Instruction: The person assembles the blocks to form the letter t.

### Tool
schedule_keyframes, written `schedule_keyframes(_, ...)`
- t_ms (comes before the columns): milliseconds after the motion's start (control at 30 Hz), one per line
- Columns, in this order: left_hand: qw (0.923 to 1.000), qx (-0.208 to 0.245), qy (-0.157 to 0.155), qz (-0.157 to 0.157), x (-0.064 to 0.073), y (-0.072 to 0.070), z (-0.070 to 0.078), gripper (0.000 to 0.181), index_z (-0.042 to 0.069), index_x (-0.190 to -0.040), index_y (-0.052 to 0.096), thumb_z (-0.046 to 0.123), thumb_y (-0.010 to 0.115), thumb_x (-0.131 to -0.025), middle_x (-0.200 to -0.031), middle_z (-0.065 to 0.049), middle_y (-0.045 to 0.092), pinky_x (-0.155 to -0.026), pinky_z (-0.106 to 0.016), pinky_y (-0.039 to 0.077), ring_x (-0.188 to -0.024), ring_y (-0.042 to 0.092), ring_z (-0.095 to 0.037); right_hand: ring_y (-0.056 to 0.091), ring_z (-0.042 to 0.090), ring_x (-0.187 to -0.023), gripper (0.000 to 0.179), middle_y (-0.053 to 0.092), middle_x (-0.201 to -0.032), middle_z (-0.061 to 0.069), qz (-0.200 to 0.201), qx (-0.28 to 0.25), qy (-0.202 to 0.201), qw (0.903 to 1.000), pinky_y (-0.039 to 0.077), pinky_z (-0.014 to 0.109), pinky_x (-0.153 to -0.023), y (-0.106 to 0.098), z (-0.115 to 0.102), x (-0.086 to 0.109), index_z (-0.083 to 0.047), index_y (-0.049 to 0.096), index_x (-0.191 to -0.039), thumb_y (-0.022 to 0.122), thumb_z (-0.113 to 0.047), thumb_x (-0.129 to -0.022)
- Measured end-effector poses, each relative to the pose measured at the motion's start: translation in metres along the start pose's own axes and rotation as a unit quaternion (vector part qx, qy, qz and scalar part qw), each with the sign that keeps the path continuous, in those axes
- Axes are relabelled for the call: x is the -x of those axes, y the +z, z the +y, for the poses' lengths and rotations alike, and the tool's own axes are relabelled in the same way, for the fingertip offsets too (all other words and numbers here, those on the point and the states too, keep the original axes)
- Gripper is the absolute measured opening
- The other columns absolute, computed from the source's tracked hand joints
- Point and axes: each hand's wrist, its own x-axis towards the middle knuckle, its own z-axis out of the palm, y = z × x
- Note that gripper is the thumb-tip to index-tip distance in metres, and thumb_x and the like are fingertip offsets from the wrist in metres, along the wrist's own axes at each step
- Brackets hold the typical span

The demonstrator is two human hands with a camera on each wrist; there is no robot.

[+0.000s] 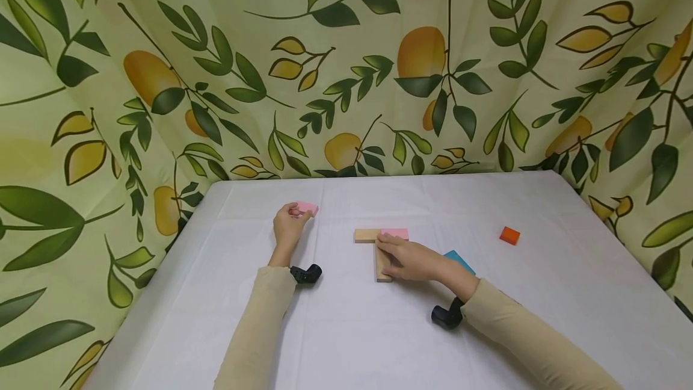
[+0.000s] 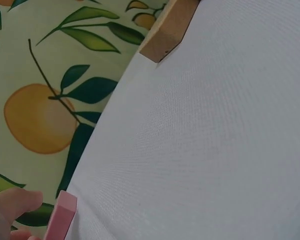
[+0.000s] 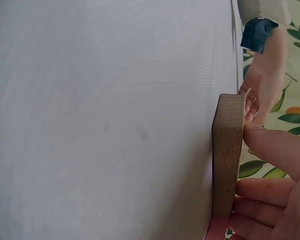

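Note:
My left hand (image 1: pixel 289 226) pinches a small pink block (image 1: pixel 307 207) at the far left of the table. In the left wrist view, the thumb lies beside this block (image 2: pixel 61 216). Nearer the middle, my right hand (image 1: pixel 411 259) rests its thumb and fingertips along the upper side of a long wooden block (image 1: pixel 382 271). This block points toward me, its far end at a crosswise row of another wooden block (image 1: pixel 366 235) and a pink block (image 1: pixel 397 232). The right wrist view shows the grained side of the long block (image 3: pixel 227 155), with pink at its lower end.
A blue block (image 1: pixel 459 260) lies partly behind the right forearm. An orange block (image 1: pixel 509 235) sits farther right on the white tablecloth (image 1: pixel 346 330). A curtain with leaves and fruit (image 1: pixel 346 77) surrounds the table's back and sides. Black wrist cameras (image 1: pixel 307 274) hang near both sleeves.

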Motion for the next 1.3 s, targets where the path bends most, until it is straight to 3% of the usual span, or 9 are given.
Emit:
schedule_keyframes(333,0.9978,-0.043,-0.05,-0.01,-0.0027,-0.0011,0.0037,0.058,0.0,-0.129,0.057,0.028,0.074,-0.082,-0.095,-0.012,0.062,-0.071,-0.029,0.042,-0.085,0.056,-0.023,0.036,0.037,-0.143,0.061,0.039,-0.152,0.023,-0.001,0.0,-0.004,1.0,0.036,0.05,-0.114,-0.0017,-0.0026,-0.0004,0.006,0.045,-0.139,0.064,-0.028,-0.092)
schedule_keyframes(500,0.9957,-0.054,-0.075,-0.013,-0.0025,-0.0006,0.0056,0.062,0.001,-0.133,0.053,0.031,0.073,-0.083,-0.107,-0.017,0.065,-0.082,-0.04,0.048,-0.095,0.06,-0.028,0.036,0.038,-0.143,0.061,0.039,-0.152,0.024,0.002,0.0,-0.005,1.0,0.036,0.051,-0.114,-0.0014,-0.0017,-0.0002,0.007,0.046,-0.139,0.064,-0.027,-0.092)
schedule_keyframes(667,0.9938,-0.057,-0.093,-0.022,-0.0027,0.0013,0.0057,0.066,0.001,-0.137,0.049,0.033,0.072,-0.084,-0.119,-0.02,0.064,-0.09,-0.043,0.049,-0.107,0.061,-0.031,0.037,0.038,-0.142,0.06,0.039,-0.151,0.024,0.005,-0.001,-0.007,1.0,0.037,0.051,-0.113,-0.0006,-0.0007,0.0002,0.007,0.046,-0.138,0.065,-0.026,-0.092)
schedule_keyframes(933,0.9909,-0.077,-0.107,-0.026,-0.0017,0.0045,0.0042,0.073,0.003,-0.138,0.048,0.041,0.073,-0.081,-0.129,-0.02,0.062,-0.095,-0.046,0.049,-0.117,0.061,-0.033,0.036,0.038,-0.143,0.06,0.038,-0.152,0.024,0.004,-0.004,-0.002,1.0,0.037,0.051,-0.113,-0.0003,-0.0024,0.001,0.007,0.046,-0.139,0.065,-0.026,-0.092)
schedule_keyframes(1300,0.989,-0.096,-0.112,-0.011,0.0,0.0072,0.0043,0.074,0.002,-0.135,0.051,0.041,0.076,-0.078,-0.124,-0.018,0.065,-0.091,-0.045,0.051,-0.113,0.063,-0.033,0.035,0.038,-0.144,0.06,0.037,-0.152,0.024,0.002,-0.004,-0.005,1.0,0.036,0.05,-0.114,0.0002,-0.002,0.0017,0.007,0.045,-0.139,0.064,-0.025,-0.092)
